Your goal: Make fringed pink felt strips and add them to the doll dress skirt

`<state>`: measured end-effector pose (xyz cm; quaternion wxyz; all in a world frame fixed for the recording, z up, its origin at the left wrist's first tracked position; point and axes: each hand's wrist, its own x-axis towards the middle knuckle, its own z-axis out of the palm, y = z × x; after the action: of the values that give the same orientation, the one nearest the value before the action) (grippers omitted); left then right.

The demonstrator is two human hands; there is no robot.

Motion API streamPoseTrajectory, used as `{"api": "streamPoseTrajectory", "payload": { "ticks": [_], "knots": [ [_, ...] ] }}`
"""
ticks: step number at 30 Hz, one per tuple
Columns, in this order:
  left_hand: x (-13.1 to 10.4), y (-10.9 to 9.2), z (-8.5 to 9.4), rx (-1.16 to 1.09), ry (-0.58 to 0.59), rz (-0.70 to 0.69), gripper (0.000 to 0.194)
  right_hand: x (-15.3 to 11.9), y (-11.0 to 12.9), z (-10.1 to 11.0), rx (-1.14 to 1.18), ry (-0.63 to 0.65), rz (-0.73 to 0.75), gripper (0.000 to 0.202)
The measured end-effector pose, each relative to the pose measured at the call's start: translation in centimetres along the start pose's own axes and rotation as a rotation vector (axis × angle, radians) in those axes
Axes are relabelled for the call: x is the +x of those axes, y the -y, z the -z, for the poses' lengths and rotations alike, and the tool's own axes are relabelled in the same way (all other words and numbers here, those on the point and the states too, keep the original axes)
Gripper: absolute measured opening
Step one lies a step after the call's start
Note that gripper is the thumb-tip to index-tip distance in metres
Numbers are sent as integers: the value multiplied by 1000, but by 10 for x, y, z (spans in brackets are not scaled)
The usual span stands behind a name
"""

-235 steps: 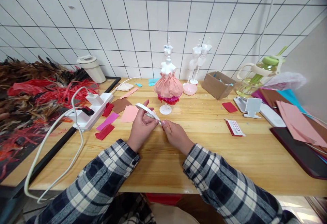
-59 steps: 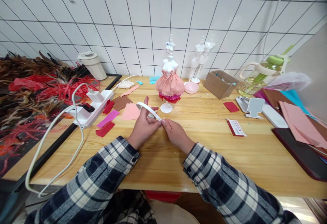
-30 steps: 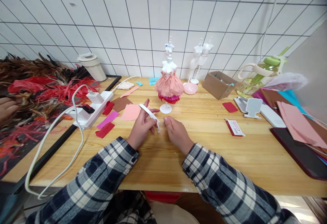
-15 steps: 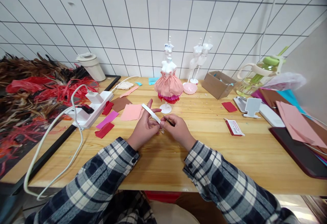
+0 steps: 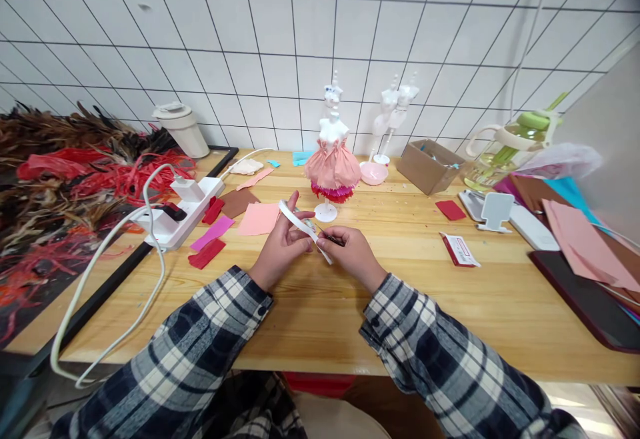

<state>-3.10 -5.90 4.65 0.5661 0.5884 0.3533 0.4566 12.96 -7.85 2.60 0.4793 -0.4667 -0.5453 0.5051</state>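
Since half a second ago, the loose end of the white tape [image 5: 299,223] is reaching farther toward my right hand [image 5: 357,257]. Above the counter [image 5: 320,332], I'm gripping the tape with my left hand's [image 5: 278,252] fingers; my right's are clasping an unclear dark tool [image 5: 336,240] against it. Beyond, a skirted mannequin [image 5: 333,164] is standing close; pink paper [image 5: 257,219] is lying beside my left hand.

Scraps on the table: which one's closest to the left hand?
The big pink scrap, right beside the left hand. The others, even the brown scrap, lie farther off.
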Motion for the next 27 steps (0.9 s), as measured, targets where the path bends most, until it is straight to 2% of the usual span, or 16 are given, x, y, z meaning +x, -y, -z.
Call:
{"api": "streamPoseTrajectory", "payload": {
  "ticks": [6, 11, 17, 22, 25, 27],
  "knots": [
    [1, 3, -1, 69, -53, -25, 104, 4, -10, 2, -75, -18, 57, 20],
    [2, 5, -1, 81, -86, -27, 107, 3, -8, 3, -213, -31, 94, 19],
    [2, 4, -1, 72, -79, -20, 109, -4, -1, 2, -460, -120, 173, 16],
    [4, 3, 0, 72, -130, -35, 109, -5, 9, 5, -532, -236, 280, 32],
    [5, 5, 2, 83, -185, -57, 108, -7, 14, 8, -508, -276, 252, 32],
    [6, 7, 4, 94, -214, -72, 105, -10, 15, 7, -504, -196, 180, 34]
  ]
}}
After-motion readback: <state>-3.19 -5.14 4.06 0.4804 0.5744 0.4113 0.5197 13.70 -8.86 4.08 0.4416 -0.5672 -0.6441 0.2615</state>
